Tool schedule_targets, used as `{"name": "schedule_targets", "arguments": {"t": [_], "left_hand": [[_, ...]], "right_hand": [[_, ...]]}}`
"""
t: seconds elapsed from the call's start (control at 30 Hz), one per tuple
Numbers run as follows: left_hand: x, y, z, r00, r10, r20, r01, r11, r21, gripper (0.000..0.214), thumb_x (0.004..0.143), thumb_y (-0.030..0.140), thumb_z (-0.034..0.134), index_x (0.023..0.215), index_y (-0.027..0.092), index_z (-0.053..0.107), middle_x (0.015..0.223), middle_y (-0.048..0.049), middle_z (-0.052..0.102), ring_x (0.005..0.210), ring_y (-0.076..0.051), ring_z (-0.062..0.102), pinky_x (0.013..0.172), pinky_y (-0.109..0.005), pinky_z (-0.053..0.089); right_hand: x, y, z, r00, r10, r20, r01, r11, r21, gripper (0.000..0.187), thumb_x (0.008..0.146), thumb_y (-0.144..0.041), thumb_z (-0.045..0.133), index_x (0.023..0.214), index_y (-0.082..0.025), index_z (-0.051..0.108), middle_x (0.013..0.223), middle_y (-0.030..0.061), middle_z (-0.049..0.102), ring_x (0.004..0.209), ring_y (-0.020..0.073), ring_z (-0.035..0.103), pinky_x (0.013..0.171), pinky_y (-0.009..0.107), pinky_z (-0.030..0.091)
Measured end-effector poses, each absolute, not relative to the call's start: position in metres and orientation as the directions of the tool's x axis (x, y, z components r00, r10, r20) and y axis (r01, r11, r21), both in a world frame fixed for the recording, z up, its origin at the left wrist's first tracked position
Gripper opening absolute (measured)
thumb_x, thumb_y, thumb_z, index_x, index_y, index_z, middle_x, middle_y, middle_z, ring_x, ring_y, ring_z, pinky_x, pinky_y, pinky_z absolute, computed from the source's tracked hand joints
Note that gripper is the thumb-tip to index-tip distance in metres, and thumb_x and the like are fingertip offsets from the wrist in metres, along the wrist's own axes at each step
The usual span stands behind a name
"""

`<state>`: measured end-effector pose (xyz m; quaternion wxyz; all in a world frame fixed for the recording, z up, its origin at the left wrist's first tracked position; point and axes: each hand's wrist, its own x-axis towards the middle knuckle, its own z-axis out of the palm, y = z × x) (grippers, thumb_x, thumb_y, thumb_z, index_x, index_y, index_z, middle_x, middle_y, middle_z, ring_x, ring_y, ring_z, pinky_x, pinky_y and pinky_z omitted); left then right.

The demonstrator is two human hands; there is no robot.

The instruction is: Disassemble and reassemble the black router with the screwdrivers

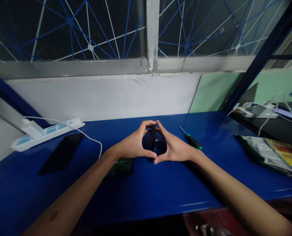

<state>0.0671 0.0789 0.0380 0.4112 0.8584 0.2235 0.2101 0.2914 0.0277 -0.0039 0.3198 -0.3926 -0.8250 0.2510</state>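
Note:
My left hand (pixel 133 144) and my right hand (pixel 174 147) meet over the middle of the blue table (pixel 146 193). Between them they hold a thin black object (pixel 152 137), seen edge-on and standing upright. Fingertips of both hands pinch its top and both thumbs meet under it. A dark rounded thing (pixel 158 147) lies on the table just behind it, mostly hidden. A green circuit board (pixel 121 165) rests under my left wrist. A green-handled screwdriver (pixel 191 139) lies just to the right of my right hand.
A black phone (pixel 62 153) lies flat at the left. Behind it a white power strip (pixel 46 131) with a plugged charger trails a white cable (pixel 93 139). A foil packet (pixel 274 154) sits at the right edge. A white wall (pixel 99 95) backs the table.

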Motion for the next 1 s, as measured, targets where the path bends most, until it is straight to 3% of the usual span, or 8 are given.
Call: {"name": "schedule_targets", "arguments": {"t": [0.23, 0.43, 0.67, 0.73, 0.9, 1.0], "left_hand": [[0.070, 0.082, 0.029, 0.791, 0.568, 0.229, 0.159, -0.552, 0.818, 0.105, 0.067, 0.039, 0.088, 0.145, 0.030, 0.017, 0.158, -0.0193, 0.027, 0.147, -0.045, 0.027, 0.119, -0.062, 0.028], [0.063, 0.083, 0.029, 0.740, 0.657, 0.144, 0.336, -0.547, 0.767, 0.107, 0.068, 0.047, 0.087, 0.147, 0.028, 0.016, 0.159, -0.0217, 0.025, 0.148, -0.044, 0.027, 0.116, -0.063, 0.032], [0.059, 0.086, 0.025, 0.721, 0.678, 0.142, 0.390, -0.567, 0.726, 0.107, 0.069, 0.050, 0.085, 0.150, 0.027, 0.018, 0.159, -0.0208, 0.029, 0.145, -0.043, 0.033, 0.113, -0.061, 0.036], [0.058, 0.088, 0.024, 0.716, 0.686, 0.130, 0.407, -0.562, 0.720, 0.107, 0.069, 0.050, 0.085, 0.150, 0.027, 0.019, 0.158, -0.0207, 0.031, 0.144, -0.043, 0.035, 0.111, -0.062, 0.038], [0.057, 0.093, 0.024, 0.687, 0.717, 0.114, 0.455, -0.548, 0.703, 0.106, 0.066, 0.051, 0.086, 0.148, 0.026, 0.023, 0.151, -0.0212, 0.040, 0.139, -0.044, 0.042, 0.108, -0.061, 0.040], [0.058, 0.096, 0.024, 0.667, 0.734, 0.125, 0.471, -0.546, 0.692, 0.104, 0.066, 0.051, 0.085, 0.146, 0.023, 0.024, 0.150, -0.0211, 0.041, 0.138, -0.043, 0.043, 0.110, -0.058, 0.038]], "right_hand": [[0.288, 0.031, -0.012, -0.474, 0.803, 0.361, 0.465, 0.577, -0.672, 0.142, 0.066, -0.055, 0.084, 0.157, -0.026, -0.022, 0.167, 0.0191, 0.017, 0.151, 0.0395, 0.025, 0.119, 0.063, 0.027], [0.289, 0.031, -0.009, -0.431, 0.845, 0.317, 0.566, 0.527, -0.634, 0.141, 0.069, -0.055, 0.081, 0.155, -0.022, -0.027, 0.161, 0.0245, 0.030, 0.146, 0.0428, 0.036, 0.111, 0.066, 0.037], [0.288, 0.030, -0.003, -0.385, 0.890, 0.244, 0.654, 0.450, -0.608, 0.140, 0.068, -0.056, 0.079, 0.156, -0.014, -0.022, 0.153, 0.0282, 0.041, 0.136, 0.0438, 0.048, 0.105, 0.061, 0.044], [0.287, 0.029, -0.002, -0.398, 0.884, 0.246, 0.668, 0.463, -0.583, 0.139, 0.070, -0.057, 0.077, 0.156, -0.014, -0.023, 0.149, 0.0262, 0.047, 0.133, 0.0432, 0.051, 0.105, 0.062, 0.043], [0.286, 0.031, -0.002, -0.379, 0.888, 0.259, 0.707, 0.459, -0.539, 0.136, 0.071, -0.055, 0.076, 0.157, -0.012, -0.020, 0.148, 0.0260, 0.050, 0.142, 0.0435, 0.040, 0.112, 0.066, 0.029], [0.287, 0.033, -0.003, -0.346, 0.896, 0.279, 0.713, 0.445, -0.542, 0.134, 0.071, -0.056, 0.075, 0.158, -0.010, -0.015, 0.145, 0.0264, 0.052, 0.142, 0.0426, 0.041, 0.113, 0.065, 0.026]]}}
